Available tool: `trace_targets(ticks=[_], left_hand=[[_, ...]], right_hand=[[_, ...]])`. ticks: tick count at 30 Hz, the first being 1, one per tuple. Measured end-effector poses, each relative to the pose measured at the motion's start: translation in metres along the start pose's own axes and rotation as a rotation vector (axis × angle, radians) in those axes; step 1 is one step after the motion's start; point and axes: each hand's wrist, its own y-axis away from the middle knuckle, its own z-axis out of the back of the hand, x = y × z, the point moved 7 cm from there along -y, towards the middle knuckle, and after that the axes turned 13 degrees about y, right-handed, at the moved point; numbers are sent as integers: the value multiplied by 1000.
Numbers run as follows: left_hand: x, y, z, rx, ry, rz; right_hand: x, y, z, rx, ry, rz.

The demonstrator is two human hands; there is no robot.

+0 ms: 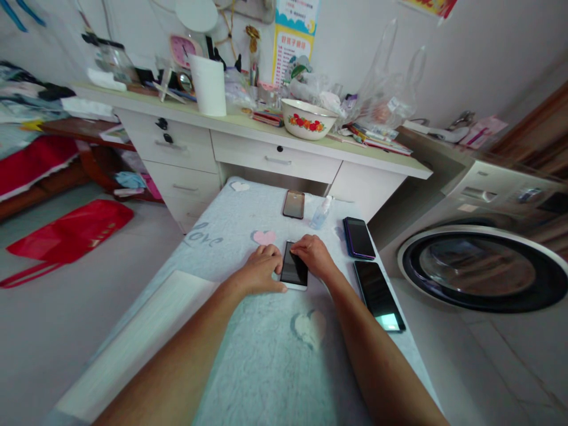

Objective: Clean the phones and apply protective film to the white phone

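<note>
A white-framed smartphone (pixel 294 269) with a dark screen lies flat on the cloth-covered table. My left hand (pixel 262 271) grips its left side, the thumb at the lower corner and the fingers bent along the edge. From the upper right, my right hand (pixel 314 255) presses its closed fingertips onto the upper part of the screen; whatever they may hold is hidden. Just beyond the hands are a clear spray bottle (pixel 320 214) and a phone with a brownish face (pixel 293 204). To the right lie a dark phone (pixel 359 238) and a larger black tablet-like device (pixel 379 297).
A pale folded strip (pixel 146 337) lies along the table's left side. Behind stands a white desk (pixel 177 142) bearing a flowered enamel bowl (pixel 308 120), a paper roll (pixel 208 86) and plastic bags. A washing machine (pixel 470 201) is on the right; a red bag (pixel 75 234) lies on the floor.
</note>
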Motion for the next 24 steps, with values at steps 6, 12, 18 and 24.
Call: trace_targets(ticks=[6,12,18,24], left_hand=[[-1,0,0,6,-3,10],[-2,0,1,1,-7,1],[0,-1,0,9,-6,6],[1,-1,-1,11,-13,-2]], right_hand=[[-14,-16,-6,-15,97,-98],[-17,-25,-15,-30,131,-102],[-1,-20,-12,-34,112,-11],[18,-1,-8,-23,108,64]])
